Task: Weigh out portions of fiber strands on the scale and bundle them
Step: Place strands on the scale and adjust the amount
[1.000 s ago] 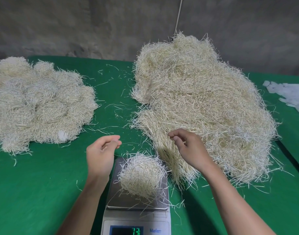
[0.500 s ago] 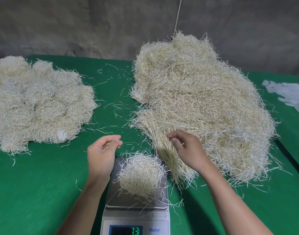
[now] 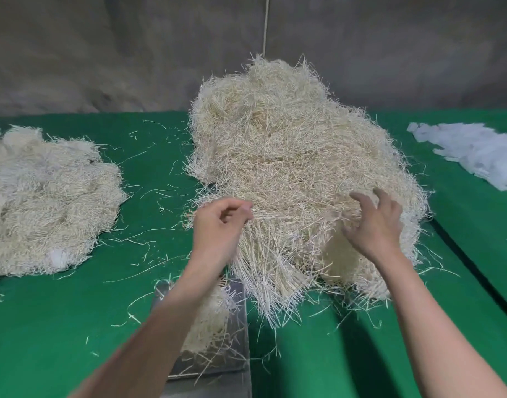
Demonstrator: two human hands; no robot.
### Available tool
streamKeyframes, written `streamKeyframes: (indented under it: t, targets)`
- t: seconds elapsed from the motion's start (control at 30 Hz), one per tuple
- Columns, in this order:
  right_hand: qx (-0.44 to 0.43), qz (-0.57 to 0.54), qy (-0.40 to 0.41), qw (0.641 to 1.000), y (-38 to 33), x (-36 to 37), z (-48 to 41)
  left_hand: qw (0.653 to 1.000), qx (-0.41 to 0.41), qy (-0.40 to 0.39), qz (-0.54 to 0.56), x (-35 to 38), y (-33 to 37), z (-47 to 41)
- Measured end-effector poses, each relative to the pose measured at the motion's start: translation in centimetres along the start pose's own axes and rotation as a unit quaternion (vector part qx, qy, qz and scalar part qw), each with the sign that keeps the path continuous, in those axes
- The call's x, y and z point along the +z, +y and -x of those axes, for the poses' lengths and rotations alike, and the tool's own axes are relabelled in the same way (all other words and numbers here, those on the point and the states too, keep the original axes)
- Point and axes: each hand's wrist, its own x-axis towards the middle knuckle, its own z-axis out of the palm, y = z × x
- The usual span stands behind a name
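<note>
A big heap of pale fiber strands (image 3: 289,156) fills the middle of the green table (image 3: 60,326). My left hand (image 3: 222,225) is at the heap's near left edge, fingers curled and thumb against the index fingertip; I cannot tell if strands are pinched there. My right hand (image 3: 375,222) reaches into the heap's near right side with fingers spread and bent, touching the strands. Below, the scale's steel platform (image 3: 242,340) carries a small portion of strands (image 3: 212,326), partly hidden by my left forearm. The scale's display is out of view.
A second, flatter heap of strands (image 3: 45,211) lies at the left. White paper strips (image 3: 476,150) sit at the far right. Loose strands litter the cloth between the heaps. A dark gap (image 3: 476,282) separates a second green surface on the right.
Both hands have moved forward from above the scale to the big heap, the right hand opening and spreading into it. My view has shifted forward, so the scale's display has dropped out.
</note>
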Motion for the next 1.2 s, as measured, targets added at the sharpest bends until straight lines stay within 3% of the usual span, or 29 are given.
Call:
streamKeyframes:
  t: [0.1, 0.27, 0.37, 0.47, 0.57, 0.7, 0.73, 0.8, 0.83, 0.93, 0.97, 1.03, 1.07, 1.1, 1.13, 1.2]
  targets:
    - [0.04, 0.012, -0.131, 0.99, 2.9, 0.2, -1.5, 0.999, 0.009, -0.04, -0.019, 4.2, 1.0, -1.0]
    - [-0.072, 0.036, -0.159, 0.984, 5.3, 1.9, -3.6, 0.997, -0.026, -0.076, -0.023, 9.7, 1.3, -2.6]
    - [-0.071, -0.146, -0.117, 0.98, 4.3, 0.7, -5.8, 0.993, -0.058, -0.093, -0.048, 11.6, 1.1, -3.5]
    - [-0.059, -0.362, -0.069, 0.928, 2.3, -1.8, -8.0, 0.994, -0.049, -0.089, -0.037, 12.5, 1.7, -4.6]
    - [-0.057, -0.452, -0.095, 0.885, 0.6, -3.4, -9.5, 0.997, -0.027, -0.077, 0.006, 12.8, 2.7, -5.6]
    - [-0.106, -0.497, -0.174, 0.843, -2.7, -5.0, -10.0, 0.976, -0.008, -0.209, -0.062, 14.2, 3.9, -7.6]
    - [-0.131, -0.482, -0.22, 0.838, -3.3, -5.2, -10.1, 0.975, -0.021, -0.215, -0.05, 14.6, 4.0, -8.1]
    - [-0.125, -0.493, -0.262, 0.82, -3.8, -5.3, -10.6, 0.985, -0.073, -0.153, 0.017, 15.1, 4.0, -9.4]
    - [-0.095, -0.522, -0.23, 0.816, -3.6, -5.4, -11.0, 0.99, -0.096, -0.101, 0.029, 15.1, 4.0, -10.1]
    - [-0.03, -0.564, -0.016, 0.825, -2.3, -4.3, -10.6, 0.986, -0.154, -0.002, 0.068, 14.4, 3.3, -12.1]
    - [-0.052, -0.554, 0.002, 0.831, -2.5, -3.7, -9.6, 0.981, -0.17, 0.015, 0.087, 14.2, 3.2, -12.6]
    - [-0.158, -0.452, -0.069, 0.875, -3.3, -1.4, -7.2, 0.973, -0.191, 0.043, 0.121, 14.4, 3.2, -13.3]
    - [-0.229, -0.312, -0.11, 0.915, -3.7, 0.3, -6.4, 0.971, -0.194, 0.049, 0.13, 14.5, 3.4, -13.6]
    - [-0.276, -0.176, -0.146, 0.933, -3.8, 2.1, -5.9, 0.971, -0.192, 0.051, 0.133, 14.5, 3.6, -13.9]
    - [-0.296, -0.079, -0.155, 0.939, -3.4, 3.8, -5.9, 0.971, -0.187, 0.052, 0.138, 14.3, 3.8, -14.2]
    - [-0.276, -0.02, -0.121, 0.953, -2.2, 5.4, -6.7, 0.97, -0.174, 0.068, 0.156, 13.6, 4.3, -14.9]
